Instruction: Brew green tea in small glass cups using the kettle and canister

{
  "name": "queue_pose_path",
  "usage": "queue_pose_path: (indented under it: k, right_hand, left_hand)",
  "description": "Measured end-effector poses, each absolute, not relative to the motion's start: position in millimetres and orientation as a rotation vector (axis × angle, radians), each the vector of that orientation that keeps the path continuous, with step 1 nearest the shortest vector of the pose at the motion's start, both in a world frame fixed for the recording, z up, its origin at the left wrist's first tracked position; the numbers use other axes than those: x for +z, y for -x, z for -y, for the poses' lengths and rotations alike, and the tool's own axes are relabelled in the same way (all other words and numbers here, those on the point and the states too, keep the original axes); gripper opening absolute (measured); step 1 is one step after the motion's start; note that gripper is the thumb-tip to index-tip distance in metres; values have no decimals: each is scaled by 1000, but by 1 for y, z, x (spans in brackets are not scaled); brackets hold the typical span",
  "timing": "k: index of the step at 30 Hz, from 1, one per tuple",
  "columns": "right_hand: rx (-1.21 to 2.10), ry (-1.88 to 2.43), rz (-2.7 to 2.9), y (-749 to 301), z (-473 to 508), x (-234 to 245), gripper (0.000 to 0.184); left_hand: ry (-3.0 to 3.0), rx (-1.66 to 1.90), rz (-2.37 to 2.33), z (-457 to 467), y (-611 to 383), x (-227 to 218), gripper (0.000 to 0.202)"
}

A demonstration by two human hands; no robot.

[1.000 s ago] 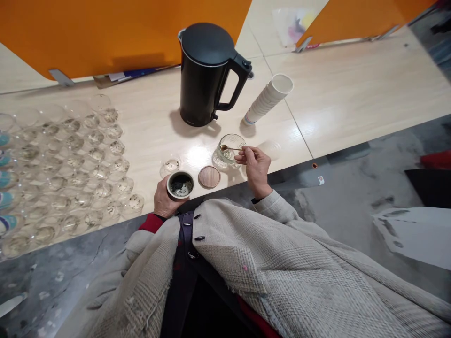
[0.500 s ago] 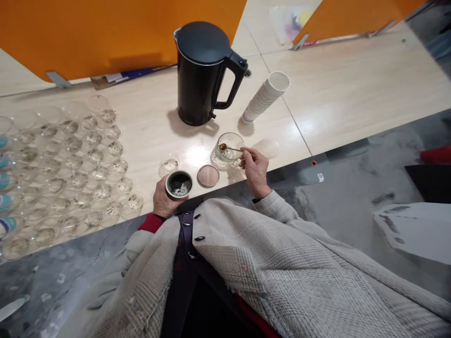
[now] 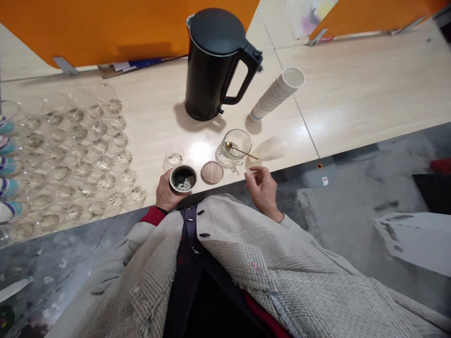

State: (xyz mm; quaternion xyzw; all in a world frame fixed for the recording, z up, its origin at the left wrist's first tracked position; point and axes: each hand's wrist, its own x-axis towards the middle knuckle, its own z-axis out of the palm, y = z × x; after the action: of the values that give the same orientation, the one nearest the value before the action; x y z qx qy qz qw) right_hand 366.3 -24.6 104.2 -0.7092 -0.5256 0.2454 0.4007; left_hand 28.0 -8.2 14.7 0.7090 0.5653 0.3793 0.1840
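A pale wood-grain tabletop [image 3: 338, 103] meets a scuffed grey floor [image 3: 345, 225] at its near edge. Nearest, the left hand [image 3: 167, 192] is clamped around a dark round ceramic cup [image 3: 183, 179] of dark flecked liquid. The right hand [image 3: 262, 188] pinches its fingertips [image 3: 251, 172] together just below a slim gold spoon [image 3: 239, 149] resting on a ribbed round glass dish [image 3: 237, 143]; anything between them is too small to tell. A round wooden lid [image 3: 212, 172] lies nearer than the glossy black electric kettle [image 3: 211, 65]. Rows of clear glass cups [image 3: 81, 159] spread left of the kettle, a tilted stack of white paper cups [image 3: 276, 93] lies right of it, and orange partition panels [image 3: 105, 28] stand behind it.
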Motion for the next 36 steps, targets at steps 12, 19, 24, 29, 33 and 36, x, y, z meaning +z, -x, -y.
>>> queue_pose_path:
  k: [12, 19, 24, 29, 33, 36]
  right_hand:
    - [447, 1613, 2440, -297, -19, 55, 68]
    - [397, 1533, 2210, -301, -12, 79, 74]
    - [484, 1251, 2275, -279, -13, 120, 83]
    - [562, 1163, 2466, -248, -15, 129, 77]
    - [491, 1200, 2528, -235, -15, 124, 80]
    - [423, 1193, 2552, -231, -14, 119, 84]
  left_hand:
    - [-2001, 1081, -1571, 10, -30, 18, 98]
    - [-1997, 1020, -1561, 10, -31, 23, 99]
    - [-1980, 985, -1540, 9, -31, 26, 95]
    - [-1974, 932, -1528, 9, -30, 23, 90]
    - [-1987, 932, -1526, 10, -28, 17, 88]
    - [-2016, 971, -1509, 11, -27, 12, 89]
